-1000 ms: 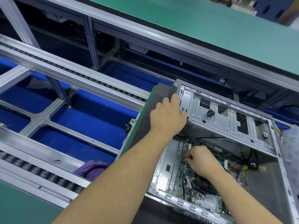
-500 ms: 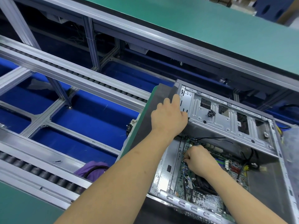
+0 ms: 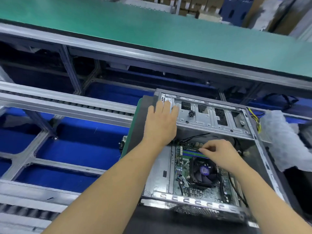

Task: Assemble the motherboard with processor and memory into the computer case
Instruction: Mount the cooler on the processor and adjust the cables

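An open grey computer case [image 3: 258, 149] lies on its side on a dark pallet. Inside it sits the green motherboard [image 3: 182, 164] with a black cooler fan [image 3: 204, 173] and blue and green memory slots [image 3: 190, 152]. My left hand [image 3: 160, 125] lies flat with straight fingers on the left end of the silver drive cage [image 3: 211, 115]. My right hand [image 3: 221, 154] is inside the case, fingers curled, fingertips touching the memory slots near black cables; whether it pinches anything is hidden.
A roller conveyor with aluminium rails [image 3: 67, 105] runs to the left over blue panels [image 3: 76, 149]. A green table top [image 3: 152, 34] stretches across the back. A wrapped white bundle [image 3: 283, 137] lies right of the case. Yellow and black wires [image 3: 255, 119] stick out behind the case.
My right hand moved from the board's left edge to the memory slots further right. My left hand spread flatter on the drive cage. The view shifted so the case appears more from above.
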Demonstrator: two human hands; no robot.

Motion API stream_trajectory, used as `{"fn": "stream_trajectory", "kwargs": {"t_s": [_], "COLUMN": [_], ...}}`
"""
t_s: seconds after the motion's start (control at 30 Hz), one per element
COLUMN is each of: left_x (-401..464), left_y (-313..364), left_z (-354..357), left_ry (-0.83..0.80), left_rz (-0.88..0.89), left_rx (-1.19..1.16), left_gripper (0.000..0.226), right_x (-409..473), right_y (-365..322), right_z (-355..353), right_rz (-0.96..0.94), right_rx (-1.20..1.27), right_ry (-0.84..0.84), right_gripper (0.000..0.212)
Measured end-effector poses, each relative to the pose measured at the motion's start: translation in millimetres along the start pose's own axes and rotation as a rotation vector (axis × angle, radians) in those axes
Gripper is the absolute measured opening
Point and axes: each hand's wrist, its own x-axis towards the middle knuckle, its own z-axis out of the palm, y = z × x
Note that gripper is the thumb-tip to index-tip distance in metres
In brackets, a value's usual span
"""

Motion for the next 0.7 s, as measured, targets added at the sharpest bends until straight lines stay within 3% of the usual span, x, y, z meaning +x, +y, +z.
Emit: {"fn": "stream_trajectory", "kwargs": {"t_s": [0.07, 0.13, 0.2, 0.27, 0.47, 0.7], "left_x": [-3, -8, -14, -21, -55, -54], "left_y": [23, 55, 83, 96, 84, 80], "left_z": [-6, -12, -13, 0, 28, 27], "left_ry": [-0.024, -0.262, -0.582, -0.810, -0.879, -0.972], "left_rz": [0.212, 0.274, 0.163, 0.034, -0.346, -0.311], "left_rx": [-0.016, -0.157, -0.309, -0.383, -0.620, -0.624], "left_gripper": [0.030, 0.023, 0.011, 0.022, 0.054, 0.062], "right_x": [-12, -22, -29, -33, -28, -28], "right_y": [21, 36, 48, 53, 51, 51], "right_z": [-12, -12, -3, 8, 15, 16], "right_rz": [0.132, 0.242, 0.342, 0.424, 0.443, 0.416], "right_rx": [0.010, 0.055, 0.183, 0.316, 0.454, 0.418], "right_ry": [0.015, -0.046, -0.121, -0.205, -0.345, -0.384], "right_gripper": [0.022, 0.028, 0.042, 0.054, 0.065, 0.073]}}
